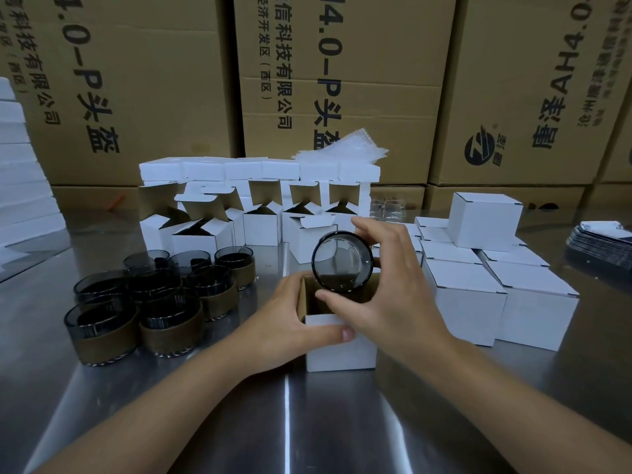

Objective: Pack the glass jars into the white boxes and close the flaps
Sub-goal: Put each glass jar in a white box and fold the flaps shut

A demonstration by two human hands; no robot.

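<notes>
R hand (393, 289) is gripping glass jar (342, 265) w/ fingers curled round its rim, holding it tilted just above open white box (342, 350), which L hand (290, 323) is clutching at near-left corner; risk is jar entering crooked, catching box edge & slipping onto steel table (307, 422).

Our left forearm (164, 408) reaches in from the lower left and our right forearm (519, 398) from the lower right, both bare, converging toward the middle. Our left hand (294, 323) grips the near left corner of an open white box (342, 354), thumb laid along its front rim and fingers curled over the left wall. Our right hand (400, 289) sits higher, wrist bent, holding a tilted glass jar (342, 261) with the thumb beneath and the fingers arched over its far side.
</notes>
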